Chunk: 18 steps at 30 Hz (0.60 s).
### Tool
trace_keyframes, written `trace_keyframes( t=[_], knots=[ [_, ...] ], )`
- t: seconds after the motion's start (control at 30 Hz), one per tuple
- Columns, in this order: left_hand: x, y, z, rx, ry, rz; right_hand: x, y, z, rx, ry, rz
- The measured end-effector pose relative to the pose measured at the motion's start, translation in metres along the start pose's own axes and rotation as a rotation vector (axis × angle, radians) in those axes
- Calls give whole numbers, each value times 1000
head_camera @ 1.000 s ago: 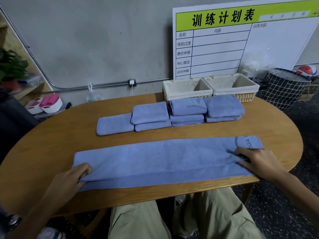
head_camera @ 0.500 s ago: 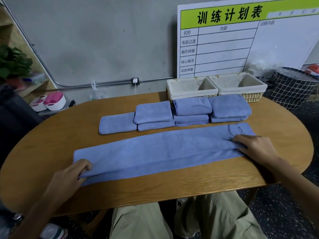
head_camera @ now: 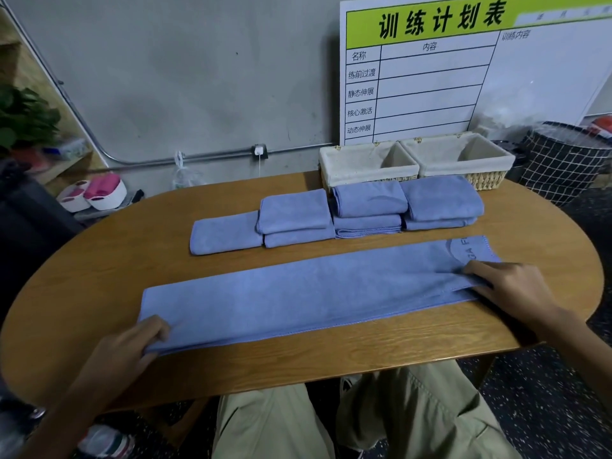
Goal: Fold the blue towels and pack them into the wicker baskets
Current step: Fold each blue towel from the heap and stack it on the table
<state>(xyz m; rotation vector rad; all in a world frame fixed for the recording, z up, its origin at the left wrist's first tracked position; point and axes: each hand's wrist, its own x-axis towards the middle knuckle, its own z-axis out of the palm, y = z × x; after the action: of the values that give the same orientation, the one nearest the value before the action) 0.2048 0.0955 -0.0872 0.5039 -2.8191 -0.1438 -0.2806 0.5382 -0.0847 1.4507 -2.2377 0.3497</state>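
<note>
I have the long blue towel (head_camera: 308, 293) lying as a narrow strip across the bench (head_camera: 99, 276), running from about 8 o'clock up to 2 o'clock. My left hand (head_camera: 132, 346) pinches the near-left corner, thumb beneath and fingers curled over the edge. My right hand (head_camera: 516, 286) grips the far-right end, where the cloth bunches under the fingers beside the printed lettering.

The risk, as I judge it, lies in the next fold. If I lift one end before the layers are squared, the upper layer could slide off the lower and leave a crooked edge. The right end is already puckered, so a tug there may drag wrinkles along the strip. It also lies close to the folded towel stacks (head_camera: 334, 213) at 12 o'clock, and a careless sweep could knock them askew.

Since half a second ago the lengthwise fold has gone down: the lower layer that showed along the near edge is now covered, and the strip looks flatter. Both wicker baskets (head_camera: 417, 160) stay unfilled behind the stacks.
</note>
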Motion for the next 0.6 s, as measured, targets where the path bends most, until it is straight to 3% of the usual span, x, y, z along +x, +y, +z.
trace_keyframes(
  t=[0.27, 0.43, 0.6],
  knots=[
    [-3, -18, 8, -29, 57, 69, -6, 1, 4, 14, 22, -70],
    [-4, -25, 14, -46, -28, -2, -5, 1, 3, 51, -4, -82],
    [0, -16, 4, -127, 69, 42, -7, 8, 5, 39, -37, -69]
  ],
)
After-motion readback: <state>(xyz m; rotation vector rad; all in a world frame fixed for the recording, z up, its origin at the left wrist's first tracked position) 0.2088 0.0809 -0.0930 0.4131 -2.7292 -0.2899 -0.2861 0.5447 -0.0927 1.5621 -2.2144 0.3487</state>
